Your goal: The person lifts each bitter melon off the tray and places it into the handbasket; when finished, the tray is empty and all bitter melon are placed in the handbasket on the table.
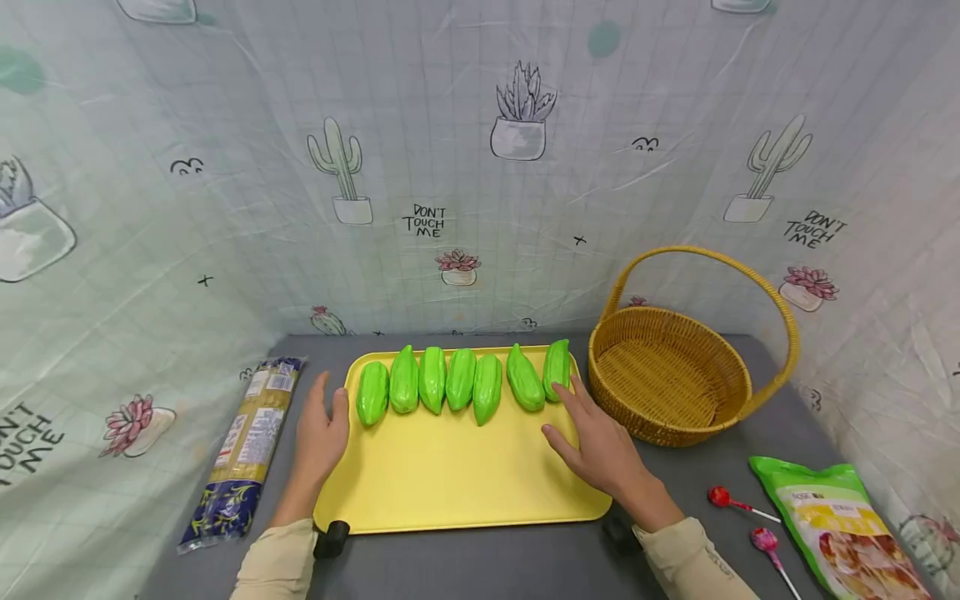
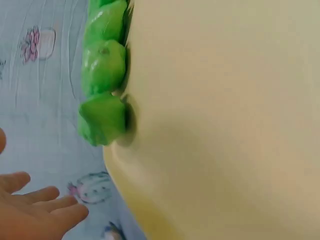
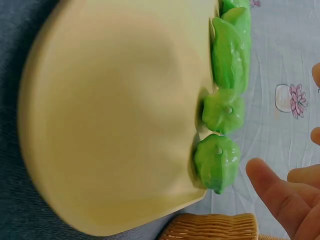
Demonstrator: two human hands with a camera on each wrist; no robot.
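A yellow tray (image 1: 450,475) lies on the grey table with several bright green, ridged, pod-shaped vegetables (image 1: 487,389) in a row along its far side. My left hand (image 1: 322,433) hovers at the tray's left edge, thumb apart from the straight fingers, holding nothing. In the left wrist view its fingers (image 2: 55,207) point toward the row's end. Over the tray's right side, my right hand (image 1: 596,442) has its fingers spread, the fingertips close to the rightmost green vegetable (image 1: 557,371). The right wrist view shows its thumb and fingers (image 3: 280,192) loose, with nothing between them.
A wicker basket (image 1: 675,429) with a tall handle stands right of the tray. Two lollipops (image 1: 765,540) and a green-and-yellow bag (image 1: 843,525) lie at the right front. At left lies a long noodle packet (image 1: 251,442). A printed curtain (image 1: 465,167) hangs behind.
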